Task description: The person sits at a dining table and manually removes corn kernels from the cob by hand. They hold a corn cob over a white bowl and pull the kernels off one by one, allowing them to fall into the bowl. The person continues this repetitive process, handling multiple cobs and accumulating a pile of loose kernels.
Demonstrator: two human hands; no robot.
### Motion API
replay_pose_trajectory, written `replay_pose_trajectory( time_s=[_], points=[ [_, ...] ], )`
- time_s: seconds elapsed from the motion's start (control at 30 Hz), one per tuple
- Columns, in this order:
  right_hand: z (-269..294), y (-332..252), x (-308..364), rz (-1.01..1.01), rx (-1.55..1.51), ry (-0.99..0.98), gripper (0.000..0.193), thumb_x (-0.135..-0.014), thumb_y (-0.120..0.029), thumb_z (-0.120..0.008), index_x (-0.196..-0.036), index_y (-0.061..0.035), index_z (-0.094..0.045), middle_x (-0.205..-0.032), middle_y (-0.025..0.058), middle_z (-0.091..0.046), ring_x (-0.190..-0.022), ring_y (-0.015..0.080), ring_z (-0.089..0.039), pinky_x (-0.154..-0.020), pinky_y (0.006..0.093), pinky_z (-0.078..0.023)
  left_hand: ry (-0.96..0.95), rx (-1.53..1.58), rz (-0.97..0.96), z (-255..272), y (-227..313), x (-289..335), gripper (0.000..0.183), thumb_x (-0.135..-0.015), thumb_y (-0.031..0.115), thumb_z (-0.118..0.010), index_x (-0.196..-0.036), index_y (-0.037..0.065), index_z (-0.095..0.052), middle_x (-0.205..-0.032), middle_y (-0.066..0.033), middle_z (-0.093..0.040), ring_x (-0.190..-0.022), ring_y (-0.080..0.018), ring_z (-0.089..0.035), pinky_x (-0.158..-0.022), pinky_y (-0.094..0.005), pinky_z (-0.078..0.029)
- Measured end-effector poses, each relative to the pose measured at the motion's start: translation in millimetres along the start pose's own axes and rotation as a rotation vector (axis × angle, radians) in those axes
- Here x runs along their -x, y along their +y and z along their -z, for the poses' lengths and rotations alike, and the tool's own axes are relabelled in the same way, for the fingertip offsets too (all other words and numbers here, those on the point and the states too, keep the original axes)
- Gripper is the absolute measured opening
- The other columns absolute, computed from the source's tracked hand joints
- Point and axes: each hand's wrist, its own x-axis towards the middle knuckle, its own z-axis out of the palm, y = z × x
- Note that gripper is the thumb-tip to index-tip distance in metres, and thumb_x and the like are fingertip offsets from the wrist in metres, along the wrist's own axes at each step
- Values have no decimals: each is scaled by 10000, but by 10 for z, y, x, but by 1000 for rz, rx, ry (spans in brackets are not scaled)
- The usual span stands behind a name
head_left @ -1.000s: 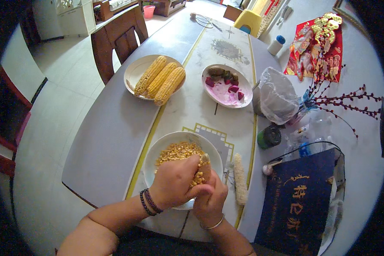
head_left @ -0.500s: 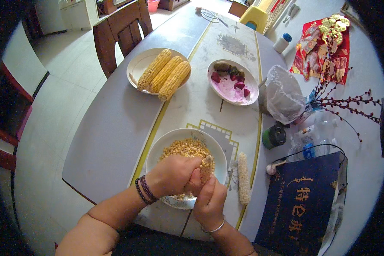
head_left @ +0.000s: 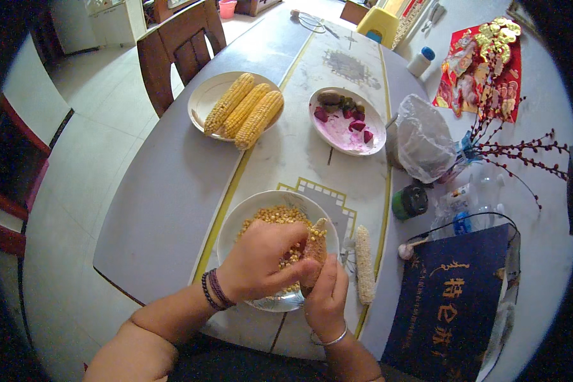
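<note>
Over a white bowl (head_left: 226, 239) of loose yellow corn kernels (head_left: 277, 215), both my hands are on a mostly stripped corn cob (head_left: 316, 251). A few kernels cling near its upper tip. My right hand (head_left: 328, 299) grips the cob's lower end, fingers closed round it. From the left, my left hand (head_left: 267, 258) has its thumb and curled index finger against the cob, with a gap between them; its other fingers are hidden. A bare pale cob (head_left: 364, 264) lies on the table right of the bowl.
Three yellow corn ears (head_left: 239, 114) rest on a plate (head_left: 200, 95) at the far left. Another plate (head_left: 344, 145) holds dark red pieces. To the right are a plastic-lined container (head_left: 420, 140), a green-black jar (head_left: 410, 202), clear bottles (head_left: 484, 191) and a dark blue bag (head_left: 449, 299).
My left thumb and index finger have spread apart, and my left hand has shifted slightly up. The cob stands more upright and a little further right, showing more of its length.
</note>
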Motion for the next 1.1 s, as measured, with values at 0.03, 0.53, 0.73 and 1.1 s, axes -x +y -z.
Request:
replay_pose_trajectory(
  time_s=[0.03, 0.53, 0.73, 1.1],
  points=[
    [26, 31, 43, -123, -158, -99, 363, -1070, -303, -382, -1127, 18, -541, -947, 103, -580, -815, 154, -554, -746, 328, -493, 8, -132, -21, -32, 42, 12, 283, -948, 304, -562, -880, 32, -523, -729, -172, -563, -678, -393, -560, -618, -451, -446],
    [79, 63, 30, 150, 45, -41, 342, -1001, -115, -532, -1299, 48, -489, -1033, 127, -581, -868, 201, -572, -720, 321, -509, -4, -132, 92, -137, -51, 112, 159, -933, 182, -541, -943, 26, -513, -812, -192, -597, -798, -386, -609, -710, -470, -478],
    [154, -102, -204, -487, -564, -100, 350, -1051, -304, -414, -1018, -10, -600, -870, 65, -612, -790, 122, -559, -680, 282, -480, 64, 90, 86, -37, -39, 49, 291, -977, 256, -524, -1141, 20, -566, -1080, -189, -604, -1039, -355, -585, -894, -409, -449],
    [243, -213, -268, -170, -416, -220, 384, -1036, -239, -359, -840, 19, -566, -627, 163, -547, -532, 275, -514, -530, 412, -399, 11, -267, -6, -26, -45, 96, 222, -978, 241, -500, -1000, 26, -552, -1004, -157, -606, -926, -362, -563, -846, -445, -397]
  ],
)
